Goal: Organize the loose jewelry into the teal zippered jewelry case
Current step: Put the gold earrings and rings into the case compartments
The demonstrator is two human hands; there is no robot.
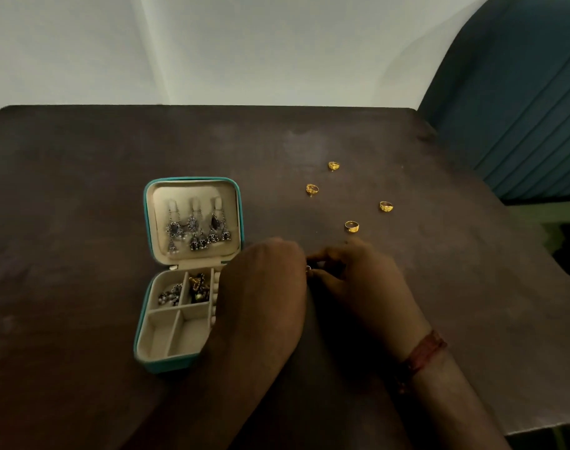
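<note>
Teal case (161,368) open; left hand (264,287), right hand (361,280) pinch silver piece (308,269).

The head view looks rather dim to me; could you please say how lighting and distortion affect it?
Head view: dim and low-contrast; deep shadow between left hand and right hand nearly hides the small silvery piece; gold rings and teal case read clearly; wide-angle distortion bows the table edge.

No text, label, brand name or number can be read anywhere, neither on the teal jewelry case (145,206), nor on the gold rings (334,165), nor on the counter (82,190).
</note>
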